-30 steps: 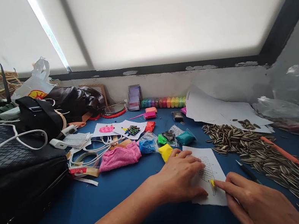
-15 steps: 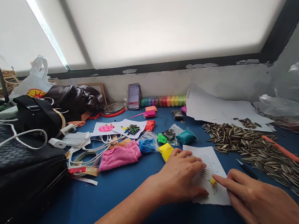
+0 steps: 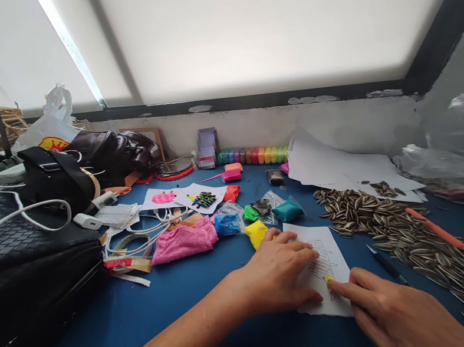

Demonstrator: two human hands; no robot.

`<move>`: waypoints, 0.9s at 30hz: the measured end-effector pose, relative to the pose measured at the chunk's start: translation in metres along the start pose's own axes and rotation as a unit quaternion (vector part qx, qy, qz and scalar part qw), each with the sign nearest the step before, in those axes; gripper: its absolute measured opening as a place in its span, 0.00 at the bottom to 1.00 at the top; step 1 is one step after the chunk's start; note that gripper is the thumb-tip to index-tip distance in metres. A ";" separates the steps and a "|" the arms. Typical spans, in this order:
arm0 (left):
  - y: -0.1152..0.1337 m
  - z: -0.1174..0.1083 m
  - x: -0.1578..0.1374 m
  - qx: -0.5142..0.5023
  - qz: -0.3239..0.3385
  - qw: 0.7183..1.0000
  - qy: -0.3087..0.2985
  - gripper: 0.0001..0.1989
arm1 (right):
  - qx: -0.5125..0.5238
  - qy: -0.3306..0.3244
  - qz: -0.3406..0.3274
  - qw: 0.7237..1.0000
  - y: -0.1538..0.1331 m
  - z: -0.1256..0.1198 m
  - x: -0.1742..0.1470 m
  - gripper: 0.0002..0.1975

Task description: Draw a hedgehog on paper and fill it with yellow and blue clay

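Under the left hand point(image 3: 283, 275), fingers spread and released, lies drawn-on paper point(image 3: 337, 256). Touching the right index fingertip point(image 3: 341, 287), yellow clay point(image 3: 329, 279) rests on that paper; whether the right hand point(image 3: 385, 305) grasps anything, I cannot tell.

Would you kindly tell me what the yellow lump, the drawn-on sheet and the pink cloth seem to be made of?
Yellow lump: probably modelling clay, fairly matte, judging by its irregular blob shape at the right hand, which partly hides it.
Drawn-on sheet: paper, matte white, lying thin and flat with dark lines.
Pink cloth: likely terry or plush fabric, from its nubbly surface.
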State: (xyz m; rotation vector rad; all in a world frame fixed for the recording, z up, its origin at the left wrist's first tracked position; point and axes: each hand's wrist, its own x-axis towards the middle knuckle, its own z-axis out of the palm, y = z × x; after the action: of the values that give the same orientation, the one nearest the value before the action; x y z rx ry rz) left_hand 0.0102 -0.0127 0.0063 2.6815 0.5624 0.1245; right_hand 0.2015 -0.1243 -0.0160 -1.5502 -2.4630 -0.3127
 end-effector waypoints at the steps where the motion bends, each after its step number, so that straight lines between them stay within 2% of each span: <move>1: 0.000 0.000 0.000 0.001 -0.001 1.000 -0.002 0.26 | 0.011 -0.016 0.007 1.000 0.001 0.000 -0.001 0.15; 5: 0.000 -0.001 0.000 0.005 0.003 1.000 -0.003 0.26 | 0.055 -0.071 0.030 0.995 0.005 0.001 -0.005 0.15; 8: 0.000 -0.001 0.000 0.005 0.004 1.000 -0.003 0.26 | 0.069 -0.083 0.033 0.994 0.007 0.000 -0.006 0.16; 15: 0.001 -0.002 0.000 0.013 -0.001 1.000 -0.012 0.26 | 0.112 -0.067 0.038 0.991 0.011 -0.004 -0.003 0.18; 20: 0.001 -0.003 0.001 0.017 0.001 1.000 -0.013 0.21 | 0.154 -0.049 0.049 0.986 0.015 -0.011 0.000 0.15; 27: 0.001 -0.001 0.001 0.017 0.009 1.000 -0.005 0.21 | 0.142 -0.033 0.067 0.987 0.016 -0.011 0.001 0.14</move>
State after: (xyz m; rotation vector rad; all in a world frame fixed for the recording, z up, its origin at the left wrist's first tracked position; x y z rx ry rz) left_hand 0.0109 -0.0126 0.0079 2.7186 0.5434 0.1084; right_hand 0.2163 -0.1199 -0.0042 -1.6110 -2.3112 0.1101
